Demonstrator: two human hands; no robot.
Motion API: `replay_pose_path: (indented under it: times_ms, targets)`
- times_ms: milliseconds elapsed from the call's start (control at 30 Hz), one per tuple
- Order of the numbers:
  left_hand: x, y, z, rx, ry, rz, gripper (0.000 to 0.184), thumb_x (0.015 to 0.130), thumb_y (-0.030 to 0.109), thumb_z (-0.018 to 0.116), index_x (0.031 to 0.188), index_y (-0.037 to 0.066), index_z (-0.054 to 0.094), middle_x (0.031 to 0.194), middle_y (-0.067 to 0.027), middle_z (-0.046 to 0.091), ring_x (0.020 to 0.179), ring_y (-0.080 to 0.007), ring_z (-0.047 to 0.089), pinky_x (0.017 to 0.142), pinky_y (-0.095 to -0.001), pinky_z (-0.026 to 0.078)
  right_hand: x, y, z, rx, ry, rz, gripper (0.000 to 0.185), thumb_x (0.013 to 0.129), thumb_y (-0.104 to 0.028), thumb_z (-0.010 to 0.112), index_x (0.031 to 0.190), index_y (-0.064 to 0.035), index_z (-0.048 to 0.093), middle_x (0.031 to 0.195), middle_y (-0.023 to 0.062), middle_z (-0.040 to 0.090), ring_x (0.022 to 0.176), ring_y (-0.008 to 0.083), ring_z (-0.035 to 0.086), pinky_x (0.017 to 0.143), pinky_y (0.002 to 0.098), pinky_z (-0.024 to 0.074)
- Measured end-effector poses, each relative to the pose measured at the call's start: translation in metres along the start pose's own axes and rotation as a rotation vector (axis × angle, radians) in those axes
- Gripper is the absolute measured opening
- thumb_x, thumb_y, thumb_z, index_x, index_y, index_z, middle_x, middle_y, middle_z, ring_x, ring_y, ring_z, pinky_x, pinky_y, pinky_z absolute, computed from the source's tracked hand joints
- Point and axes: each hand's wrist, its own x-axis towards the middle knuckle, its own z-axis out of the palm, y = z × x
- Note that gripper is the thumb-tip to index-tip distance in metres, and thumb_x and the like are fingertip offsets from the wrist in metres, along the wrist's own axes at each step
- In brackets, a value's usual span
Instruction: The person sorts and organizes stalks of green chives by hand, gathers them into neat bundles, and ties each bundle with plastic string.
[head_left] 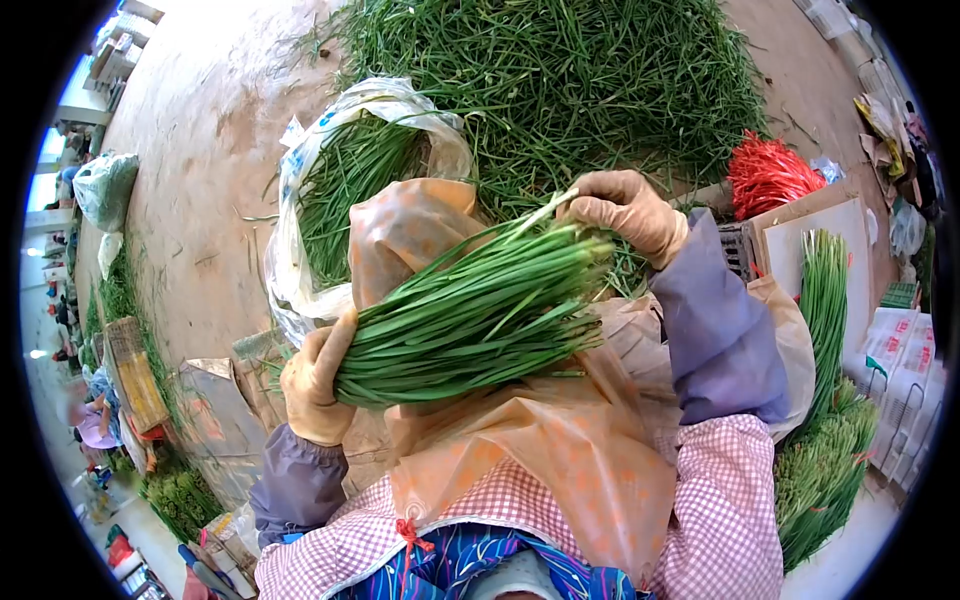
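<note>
Bright light, pale glare on the floor (pixel 215 75), fisheye-curved edges, black corners.

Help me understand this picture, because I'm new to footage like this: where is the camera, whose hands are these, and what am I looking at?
There is no machine here. A camera worn on a person's head looks forward and down, so the arms reach in from the bottom of the picture. Both hands wear tan gloves. The left hand grips one end of a bundle of long green stalks, held above the orange-patterned sheet over the person's front. The right hand pinches a few pale stalk ends at the bundle's other end. Ahead, a big loose green heap lies on the floor. Nearer stands an open plastic bag with more greens in it. To the right is a bunch of red strips.
</note>
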Motion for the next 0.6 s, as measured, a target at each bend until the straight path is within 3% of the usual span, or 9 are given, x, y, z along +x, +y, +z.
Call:
replay_pose_path:
  times_ms: [100, 233, 333, 400, 433, 467, 533, 567, 600]
  targets:
    - [0.012, -0.001, -0.008, -0.161, -0.044, -0.067, 0.067, 0.072, -0.006, 0.069, 0.136, 0.009, 0.054, 0.106, -0.0144, 0.068, 0.096, -0.0297, 0.068, 0.083, -0.0352, 0.053, 0.01, 0.053, -0.003, 0.255, 0.077, 0.126, 0.019, 0.09, -0.021, 0.07, 0.097, -0.0031, 0.07, 0.089, 0.0061, 0.072, 0.076, 0.0126, 0.067, 0.069, 0.0256, 0.0548]
    - [0.038, 0.009, -0.027, -0.49, -0.181, -0.164, 0.059, 0.08, -0.016, 0.058, 0.137, 0.001, 0.051, 0.122, -0.0159, 0.065, 0.11, -0.0177, 0.062, 0.096, -0.0288, 0.047, 0.015, 0.051, 0.009, 0.614, 0.344, -0.24, 0.015, 0.084, -0.023, 0.076, 0.085, -0.0078, 0.071, 0.078, 0.0036, 0.071, 0.063, 0.01, 0.065, 0.056, 0.0253, 0.0529]
    - [0.093, 0.031, -0.071, -0.329, -0.23, 0.008, 0.056, 0.085, -0.013, 0.057, 0.138, 0.0, 0.048, 0.122, -0.0171, 0.064, 0.111, -0.0223, 0.062, 0.095, -0.0313, 0.048, 0.011, 0.033, 0.001, 0.477, 0.622, -0.269, 0.017, 0.09, -0.024, 0.07, 0.08, -0.0116, 0.066, 0.059, -0.0042, 0.056, 0.047, 0.0051, 0.05, 0.04, 0.0228, 0.0387]
    - [0.134, 0.053, -0.092, -0.78, -0.082, -0.099, 0.052, 0.09, -0.007, 0.054, 0.141, 0.0, 0.045, 0.12, -0.0184, 0.064, 0.109, -0.0246, 0.063, 0.093, -0.0329, 0.051, -0.008, 0.022, -0.022, 0.875, 0.278, -0.566, 0.018, 0.093, -0.024, 0.065, 0.079, -0.0132, 0.062, 0.053, -0.0063, 0.041, 0.041, 0.0045, 0.035, 0.036, 0.0227, 0.0289]
    - [0.155, 0.068, -0.099, -0.635, -0.076, 0.03, 0.051, 0.092, -0.006, 0.052, 0.142, 0.001, 0.044, 0.12, -0.018, 0.064, 0.107, -0.0239, 0.064, 0.092, -0.0325, 0.052, -0.015, 0.031, -0.048, 1.05, 0.114, -0.659, 0.028, 0.097, -0.036, 0.059, 0.089, -0.0084, 0.06, 0.054, -0.0053, 0.031, 0.041, 0.0062, 0.024, 0.037, 0.0269, 0.0223]
    - [0.177, 0.081, -0.101, -0.486, -0.071, 0.162, 0.05, 0.094, -0.004, 0.05, 0.143, 0.002, 0.042, 0.119, -0.0177, 0.065, 0.106, -0.0233, 0.064, 0.09, -0.0322, 0.053, -0.019, 0.039, -0.059, 1.16, 0.083, -0.715, 0.025, 0.098, -0.029, 0.057, 0.09, -0.0058, 0.059, 0.055, -0.0044, 0.037, 0.04, 0.0071, 0.03, 0.039, 0.025, 0.0287]
    - [0.229, 0.073, -0.073, 0.068, -0.222, 0.454, 0.059, 0.083, -0.01, 0.052, 0.139, 0.009, 0.05, 0.114, -0.0187, 0.067, 0.102, -0.0277, 0.067, 0.087, -0.0362, 0.054, -0.01, 0.057, -0.043, 0.593, 0.778, -0.246, 0.015, 0.095, -0.018, 0.059, 0.096, -0.0032, 0.061, 0.061, -0.0008, 0.051, 0.044, 0.0095, 0.044, 0.044, 0.0234, 0.0364]
    - [0.246, 0.1, -0.069, 0.372, -0.44, 0.531, 0.056, 0.082, -0.008, 0.048, 0.136, 0.009, 0.054, 0.117, -0.0187, 0.066, 0.1, -0.031, 0.067, 0.091, -0.037, 0.052, 0.002, 0.124, -0.06, 0.303, 0.739, -0.041, 0.013, 0.093, -0.014, 0.059, 0.099, -0.0024, 0.061, 0.069, 0.002, 0.057, 0.051, 0.0115, 0.051, 0.048, 0.0238, 0.0412]
    - [0.265, 0.107, -0.059, 0.402, -0.378, 0.587, 0.057, 0.079, -0.009, 0.05, 0.133, 0.01, 0.056, 0.107, -0.019, 0.068, 0.098, -0.033, 0.067, 0.088, -0.0389, 0.053, 0.014, 0.191, -0.077, 0.004, 0.661, 0.143, 0.015, 0.09, -0.009, 0.06, 0.103, -0.0015, 0.062, 0.077, 0.0049, 0.064, 0.057, 0.0134, 0.058, 0.052, 0.0242, 0.0461]
